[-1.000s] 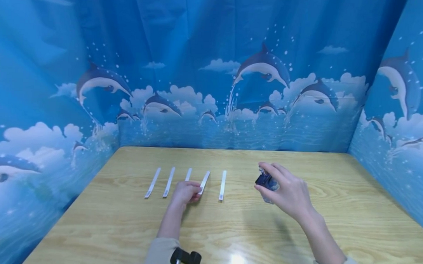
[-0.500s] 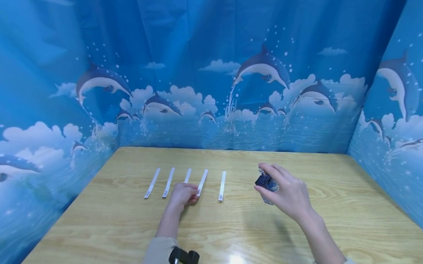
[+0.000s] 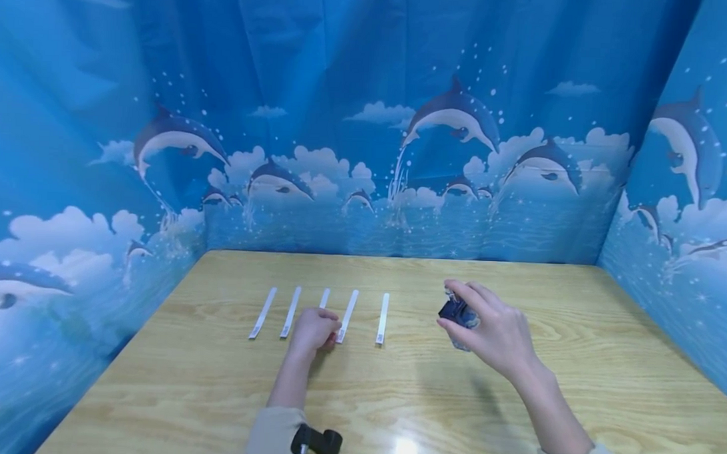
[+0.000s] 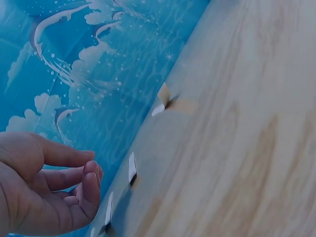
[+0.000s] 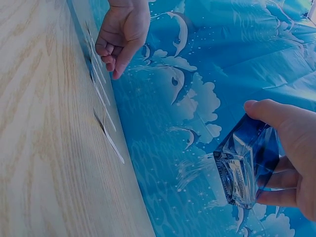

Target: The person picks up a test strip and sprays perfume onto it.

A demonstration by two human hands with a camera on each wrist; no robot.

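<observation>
My left hand [image 3: 316, 329] hovers just beside the fourth white paper strip [image 3: 348, 313] from the left, over the lower part of the third strip [image 3: 325, 298]. In the left wrist view its thumb and loosely bent fingers [image 4: 90, 185] come close together, with no strip visible between them. That fourth strip lies on the table apart from the fingers. To the right, my right hand [image 3: 501, 329] grips a blue glass perfume bottle [image 5: 247, 160] between thumb and fingers, raised above the table. Thick clear glass shows at the bottle's base in the right wrist view.
Two more strips, the leftmost strip [image 3: 263, 314] and the second strip [image 3: 291, 312], lie on the left; the rightmost strip [image 3: 382, 319] stands apart. Strip ends bear small printed marks. A blue dolphin-print curtain [image 3: 319, 118] rises behind the wooden table [image 3: 393, 402].
The fourth strip has shifted slightly left and now lies straighter on the table. My left hand has let go of it and drawn slightly left. The right hand and bottle stay still.
</observation>
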